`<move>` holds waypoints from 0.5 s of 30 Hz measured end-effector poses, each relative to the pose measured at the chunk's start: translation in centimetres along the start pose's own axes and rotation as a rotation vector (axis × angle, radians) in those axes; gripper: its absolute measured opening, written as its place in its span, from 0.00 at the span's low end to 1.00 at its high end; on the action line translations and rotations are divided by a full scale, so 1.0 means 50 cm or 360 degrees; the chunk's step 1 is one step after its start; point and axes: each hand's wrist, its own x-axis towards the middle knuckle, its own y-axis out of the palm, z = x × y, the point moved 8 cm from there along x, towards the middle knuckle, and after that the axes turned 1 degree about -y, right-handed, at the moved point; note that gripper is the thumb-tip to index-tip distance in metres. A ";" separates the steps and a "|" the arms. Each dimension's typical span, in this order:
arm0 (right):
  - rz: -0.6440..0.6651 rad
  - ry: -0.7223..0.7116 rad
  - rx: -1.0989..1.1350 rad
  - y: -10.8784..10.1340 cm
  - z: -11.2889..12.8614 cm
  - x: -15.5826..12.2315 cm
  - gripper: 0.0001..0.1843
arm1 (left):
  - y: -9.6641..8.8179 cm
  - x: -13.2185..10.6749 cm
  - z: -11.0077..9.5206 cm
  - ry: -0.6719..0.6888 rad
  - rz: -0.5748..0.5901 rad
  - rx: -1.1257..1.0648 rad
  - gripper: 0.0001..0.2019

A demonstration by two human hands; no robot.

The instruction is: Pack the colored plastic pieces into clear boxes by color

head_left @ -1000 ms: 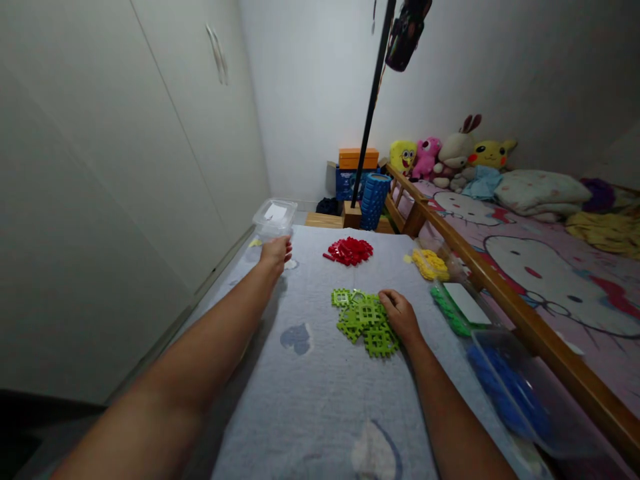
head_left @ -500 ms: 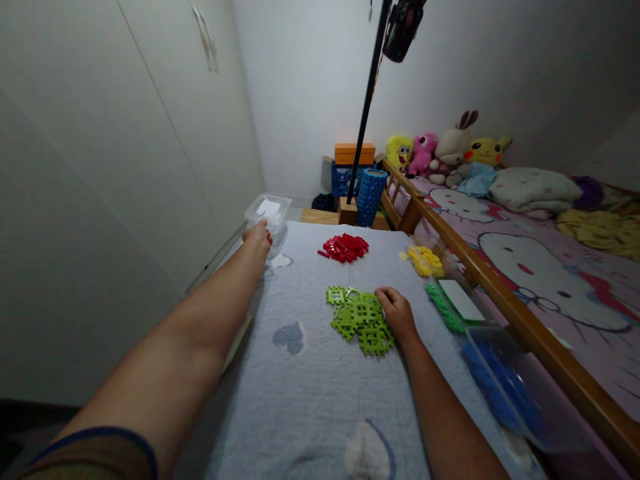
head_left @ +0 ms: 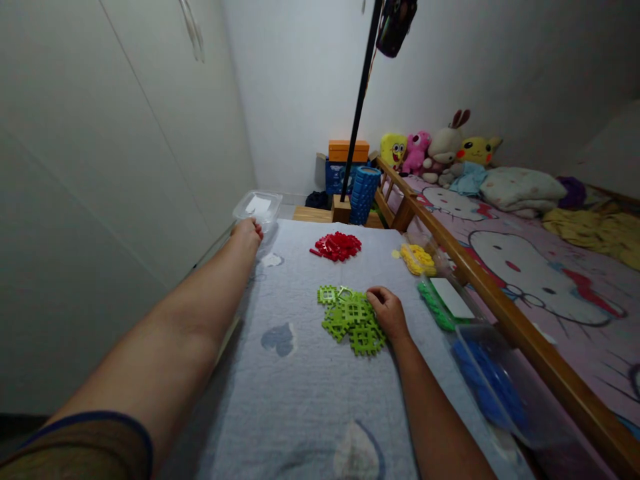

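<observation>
At the far left corner of the cloth-covered table, my left hand [head_left: 247, 233] is closed on the near edge of a clear plastic box [head_left: 273, 201]. A white paper lies on or inside that box. My right hand [head_left: 389, 312] rests at the right side of a heap of lime-green interlocking plastic tiles [head_left: 354, 313]. Its fingers are curled together and touch the heap's edge; whether a tile is between them is hidden. Beyond the tiles lies a pile of small red plastic pieces [head_left: 337, 247].
Along the right edge stand containers of yellow pieces [head_left: 418, 259], green pieces [head_left: 437, 305] and blue pieces [head_left: 487, 383]. A wooden bed rail [head_left: 465, 267] borders that side. A black pole [head_left: 357, 113] rises behind the table, and a white cupboard [head_left: 100, 200] flanks the left.
The whole view has swung slightly, so everything sits a little further left. Both hands keep their places at the box and the tile heap, and the piles look unchanged.
</observation>
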 end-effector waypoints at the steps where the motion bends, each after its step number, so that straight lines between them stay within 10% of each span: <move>1: 0.0001 0.0003 -0.0002 0.000 -0.001 0.000 0.16 | -0.002 -0.005 0.002 -0.0053 -0.0041 0.0001 0.09; 15: 0.0004 -0.0040 -0.0086 0.002 -0.002 0.000 0.14 | -0.037 -0.253 0.065 -0.0295 0.0250 -0.0228 0.09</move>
